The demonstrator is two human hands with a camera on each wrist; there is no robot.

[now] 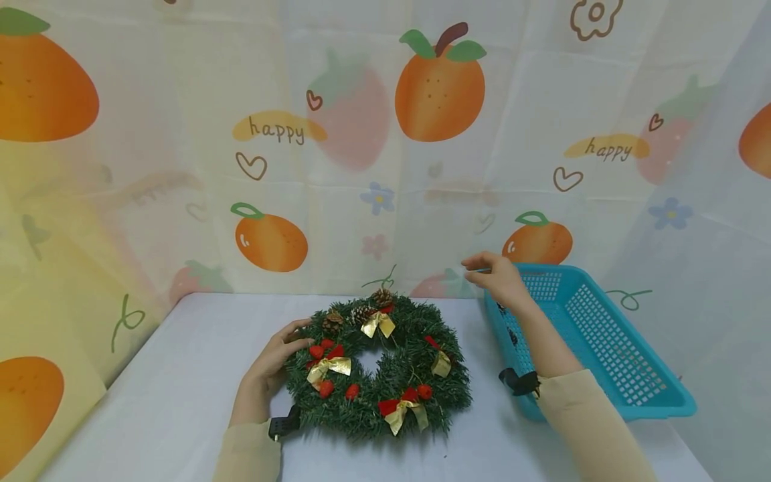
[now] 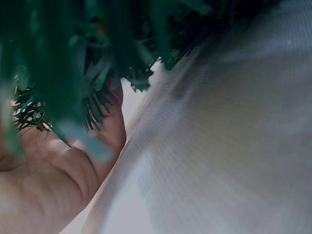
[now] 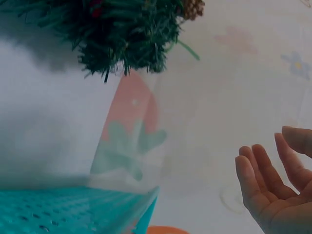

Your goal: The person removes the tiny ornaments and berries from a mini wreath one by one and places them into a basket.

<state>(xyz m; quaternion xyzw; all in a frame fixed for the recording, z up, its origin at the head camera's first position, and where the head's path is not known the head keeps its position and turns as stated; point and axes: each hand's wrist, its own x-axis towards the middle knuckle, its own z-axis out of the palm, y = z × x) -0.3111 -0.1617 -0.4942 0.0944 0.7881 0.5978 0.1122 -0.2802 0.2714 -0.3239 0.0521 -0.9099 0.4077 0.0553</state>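
- Green artificial Christmas wreath (image 1: 391, 367): your left hand (image 1: 276, 358) grips its left edge, thumb nearer you, other fingers farther back. Fingertips are buried in the foliage; the left wrist view shows your palm up against the needles.
- Your right hand (image 1: 496, 280) holds nothing. Fingers relaxed, slightly bent, raised by the basket's far left corner, apart from the wreath.
- Wreath lies flat, centre of the white tabletop (image 1: 181, 381), in front of you, between your hands.
- On it: pine cones (image 1: 332, 321) at the far side; gold bows (image 1: 328, 368) with red ribbon spaced round the ring; red berries (image 1: 353, 391) on the left and near side.
- Turquoise perforated plastic basket (image 1: 626, 341) sits right of the wreath, not touching it, set at an angle. Your right forearm crosses over its left wall.
- Black wrist cameras (image 1: 286, 423) at both your wrists, by the beige sleeves (image 1: 249, 452).
- Fruit-print curtain (image 1: 434, 177) behind it all: oranges, strawberries, small flowers, "happy" lettering.
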